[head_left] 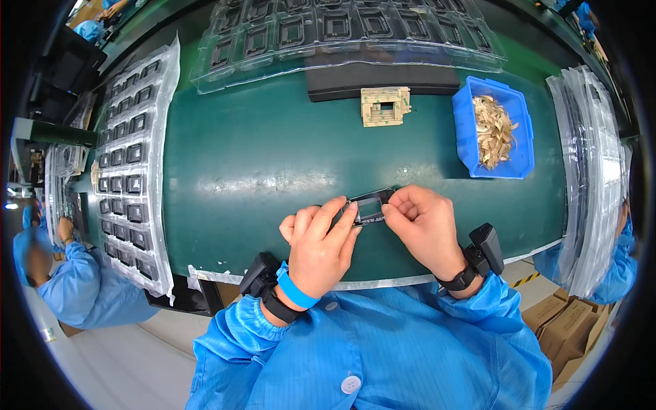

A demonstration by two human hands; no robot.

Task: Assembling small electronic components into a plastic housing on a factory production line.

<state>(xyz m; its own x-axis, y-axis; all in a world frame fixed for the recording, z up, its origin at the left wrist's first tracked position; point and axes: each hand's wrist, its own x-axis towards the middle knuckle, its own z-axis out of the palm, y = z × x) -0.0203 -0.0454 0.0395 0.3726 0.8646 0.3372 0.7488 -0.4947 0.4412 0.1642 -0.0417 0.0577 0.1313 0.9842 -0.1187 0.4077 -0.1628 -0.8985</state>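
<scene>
Near the front of the green bench, a small black rectangular frame [370, 209] with a window in its middle is held between my two hands. My left hand [320, 239] grips its left end, fingers laid over the top. At the right end, my right hand [425, 222] pinches the frame's edge between thumb and curled forefinger; whether anything thin is also in that pinch I cannot tell. Farther back lies a stack of cream-coloured adhesive pieces [376, 117] with a rectangular opening. A blue bin [465, 130] holding peeled paper strips [493, 133] stands to its right.
Clear plastic trays of black frames lie at the back [301, 61] and along the left [156, 164]. A black bar [335, 82] sits behind the adhesive stack. Stacked clear trays [581, 178] stand at the right edge. Co-workers in blue [89, 280] sit nearby; cardboard boxes [564, 321] are lower right.
</scene>
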